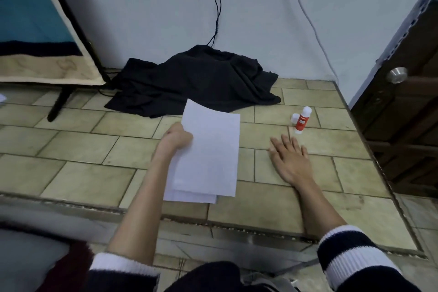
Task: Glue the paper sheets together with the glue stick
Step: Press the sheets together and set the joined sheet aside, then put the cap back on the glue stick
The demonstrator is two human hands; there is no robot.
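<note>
My left hand [176, 137] grips a small stack of white paper sheets [208, 154] by their left edge, holding them just above the tiled surface [94, 173]; the lower sheets stick out at the near end. My right hand [290, 159] lies flat on the tiles with fingers straight, to the right of the sheets. A red and white glue stick [302, 121] stands upright beyond my right fingertips, and its white cap [295, 118] sits beside it on the left.
A crumpled black cloth [196, 80] lies against the wall behind the sheets, with a black cable [216, 2] running down into it. A framed panel on a black stand [57, 106] is at the left. A dark wooden door with a metal knob [397, 75] is at the right.
</note>
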